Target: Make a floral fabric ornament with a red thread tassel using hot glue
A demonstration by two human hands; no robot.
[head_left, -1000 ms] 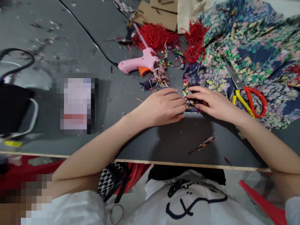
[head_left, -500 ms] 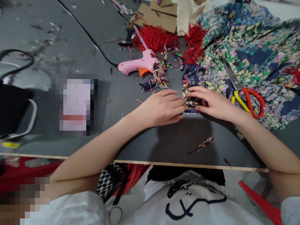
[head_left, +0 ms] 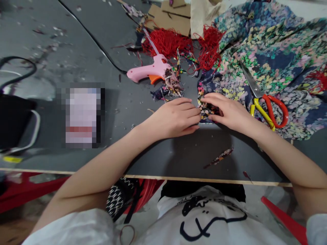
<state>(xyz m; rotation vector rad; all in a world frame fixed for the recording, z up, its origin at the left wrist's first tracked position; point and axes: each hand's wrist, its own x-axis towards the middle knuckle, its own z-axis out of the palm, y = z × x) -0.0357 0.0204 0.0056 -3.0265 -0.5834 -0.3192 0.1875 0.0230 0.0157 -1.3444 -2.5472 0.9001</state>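
The floral fabric point(head_left: 270, 61) is spread over the right part of the table point(head_left: 153, 161), with its near left corner positioned between the 2 hands. The left hand point(head_left: 176, 115) is laid palm down at the corner's left edge, fingers close together; whether fabric is gripped by it cannot be told. The right hand point(head_left: 227, 109) is set on the corner from the opposite side, with a gap left between thumb and fingers, in which fabric can be seen. The scissors point(head_left: 257, 92), fitted with 1 red and 1 yellow handle, are rested on the fabric beside the right wrist. A narrow scrap point(head_left: 221, 158) is located nearer the table edge. Beyond the left hand, a pink glue gun point(head_left: 149, 69) is placed on its side; 2 heaps of red thread point(head_left: 167, 42) are piled behind it, below the cardboard point(head_left: 168, 22).
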